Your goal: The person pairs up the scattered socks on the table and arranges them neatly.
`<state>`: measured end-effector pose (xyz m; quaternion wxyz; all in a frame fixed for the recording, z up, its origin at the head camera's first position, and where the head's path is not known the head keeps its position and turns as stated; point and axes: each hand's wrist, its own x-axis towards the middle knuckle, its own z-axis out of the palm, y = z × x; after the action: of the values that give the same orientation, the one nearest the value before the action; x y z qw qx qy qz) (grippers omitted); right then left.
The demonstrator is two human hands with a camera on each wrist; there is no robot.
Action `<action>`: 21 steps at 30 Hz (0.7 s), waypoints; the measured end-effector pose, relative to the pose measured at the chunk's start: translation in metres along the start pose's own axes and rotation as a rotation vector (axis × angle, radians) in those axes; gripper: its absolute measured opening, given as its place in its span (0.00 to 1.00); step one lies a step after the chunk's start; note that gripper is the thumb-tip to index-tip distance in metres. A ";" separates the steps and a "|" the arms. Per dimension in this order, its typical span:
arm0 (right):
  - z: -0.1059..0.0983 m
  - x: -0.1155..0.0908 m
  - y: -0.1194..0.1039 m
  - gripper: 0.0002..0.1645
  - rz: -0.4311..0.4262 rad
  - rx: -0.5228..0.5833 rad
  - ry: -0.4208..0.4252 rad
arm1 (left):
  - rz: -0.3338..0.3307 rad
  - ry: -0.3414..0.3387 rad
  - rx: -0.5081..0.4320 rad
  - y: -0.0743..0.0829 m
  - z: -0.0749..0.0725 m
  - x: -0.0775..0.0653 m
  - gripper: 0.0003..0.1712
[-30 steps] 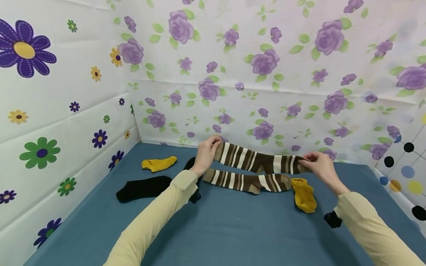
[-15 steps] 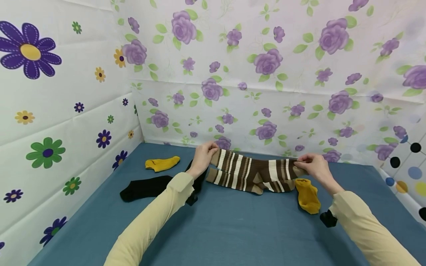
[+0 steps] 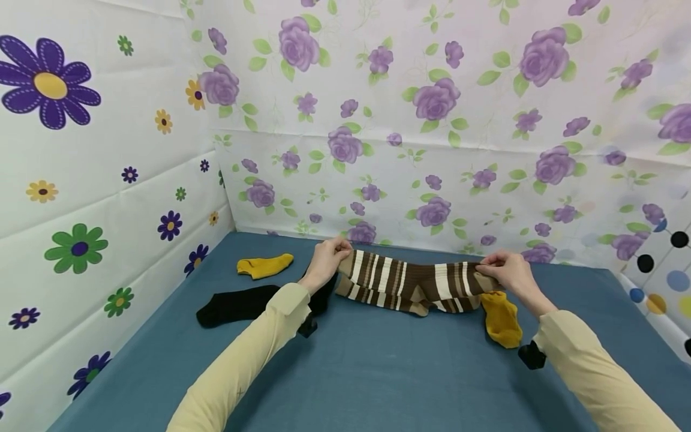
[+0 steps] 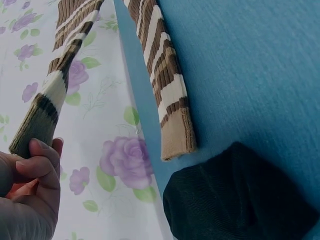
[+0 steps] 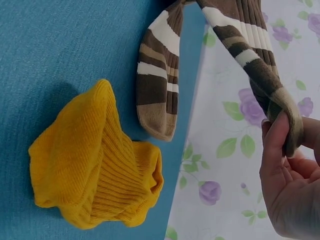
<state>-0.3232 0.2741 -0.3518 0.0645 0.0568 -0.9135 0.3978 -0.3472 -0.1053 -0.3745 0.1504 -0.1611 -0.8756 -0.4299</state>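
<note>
A brown, tan and white striped sock (image 3: 399,273) stretches between both hands above the table. My left hand (image 3: 324,264) pinches its tan cuff, while my right hand (image 3: 510,276) pinches the tan toe end. Just below it a matching striped sock (image 3: 388,301) lies flat, partly covered by the held one in the head view. In the left wrist view the lying sock's tan cuff (image 4: 177,135) points toward a dark sock (image 4: 235,200). Close by my right hand a mustard yellow sock (image 5: 95,165) sits crumpled beside the striped toe.
Another yellow sock (image 3: 264,266) lies at the back left. A black sock (image 3: 234,305) is in front of it, partly behind the left sleeve (image 3: 254,354). The blue-covered table (image 3: 378,378) meets a floral cloth wall (image 3: 378,150) at the back.
Both hands have lowered the stretched striped sock toward the lying one, so the two now overlap in the head view. The left hand has also shifted slightly left.
</note>
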 end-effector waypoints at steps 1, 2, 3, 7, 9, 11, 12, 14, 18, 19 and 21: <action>0.000 0.000 0.001 0.18 0.008 0.015 -0.008 | -0.003 -0.008 0.000 0.000 0.000 0.000 0.05; 0.001 0.003 0.007 0.17 -0.004 0.040 -0.018 | -0.007 -0.017 -0.001 -0.001 0.000 -0.001 0.05; 0.001 0.004 0.008 0.17 0.001 0.048 -0.023 | -0.012 -0.024 0.000 -0.001 0.000 -0.001 0.05; 0.002 0.005 0.008 0.15 0.015 0.058 -0.056 | -0.047 -0.048 -0.010 -0.003 -0.001 -0.003 0.06; 0.001 0.002 0.000 0.15 0.030 0.037 -0.064 | -0.058 -0.053 -0.016 -0.002 -0.003 -0.003 0.06; 0.001 0.001 -0.003 0.15 0.031 0.037 -0.073 | -0.059 -0.053 -0.020 -0.001 -0.005 -0.003 0.06; 0.001 0.000 -0.005 0.15 0.032 0.036 -0.078 | -0.054 -0.052 -0.020 0.000 -0.007 -0.003 0.06; 0.000 0.000 -0.007 0.15 0.037 0.037 -0.086 | -0.051 -0.049 -0.018 0.002 -0.009 -0.003 0.06; 0.000 0.000 -0.008 0.14 0.036 0.024 -0.097 | -0.051 -0.060 -0.007 0.005 -0.012 -0.003 0.06; 0.000 0.000 -0.007 0.14 0.037 0.017 -0.102 | -0.057 -0.067 -0.005 0.005 -0.012 -0.003 0.06; 0.001 0.001 -0.006 0.13 0.038 0.005 -0.112 | -0.068 -0.085 0.001 0.003 -0.011 -0.003 0.06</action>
<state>-0.3233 0.2696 -0.3479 0.0055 0.0620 -0.9156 0.3973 -0.3415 -0.1124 -0.3670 0.0984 -0.1494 -0.8863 -0.4272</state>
